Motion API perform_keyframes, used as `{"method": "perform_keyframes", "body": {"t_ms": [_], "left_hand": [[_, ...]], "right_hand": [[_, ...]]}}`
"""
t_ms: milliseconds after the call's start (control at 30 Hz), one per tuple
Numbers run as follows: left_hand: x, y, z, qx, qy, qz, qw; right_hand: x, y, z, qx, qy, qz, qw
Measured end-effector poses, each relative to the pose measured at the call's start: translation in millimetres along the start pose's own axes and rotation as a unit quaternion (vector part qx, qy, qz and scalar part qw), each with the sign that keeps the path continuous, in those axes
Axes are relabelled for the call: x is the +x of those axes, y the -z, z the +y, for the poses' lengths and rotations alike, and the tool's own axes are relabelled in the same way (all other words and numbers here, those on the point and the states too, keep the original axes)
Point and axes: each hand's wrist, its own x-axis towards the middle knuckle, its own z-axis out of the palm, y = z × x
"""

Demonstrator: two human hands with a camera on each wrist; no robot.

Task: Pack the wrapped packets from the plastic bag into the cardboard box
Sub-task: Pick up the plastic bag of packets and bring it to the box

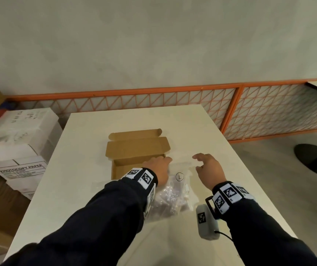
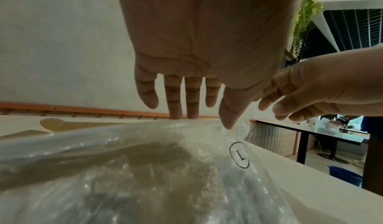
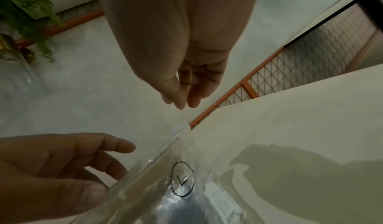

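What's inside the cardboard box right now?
The cardboard box stands open; its far inner wall shows bare brown card, with no packet seen. The left hand and forearm cover the near part and floor, so that area cannot be judged.

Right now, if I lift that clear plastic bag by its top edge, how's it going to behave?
The plastic bag will likely flop and sag: it's thin, crinkled film. The packets lumped at its near end should swing down. The glossy film may slip between fingers.

Clear plastic bag (image 1: 174,191), seemingly full, beside open cardboard box (image 1: 134,152)
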Motion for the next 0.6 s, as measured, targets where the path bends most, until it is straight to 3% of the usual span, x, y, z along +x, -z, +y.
{"method": "perform_keyframes", "body": {"t_ms": [200, 400, 600], "left_hand": [[21, -6, 7, -0.026, 0.003, -0.019, 0.999], [38, -9, 18, -0.059, -0.009, 0.007, 0.998], [44, -7, 28, -0.104, -0.018, 0.049, 0.993]], "right_hand": [[13, -10, 4, 0.011, -0.069, -0.094, 0.993], [22, -20, 2, 0.143, -0.07, -0.029, 0.987], [18, -20, 0, 0.164, -0.042, -0.004, 0.986]]}}
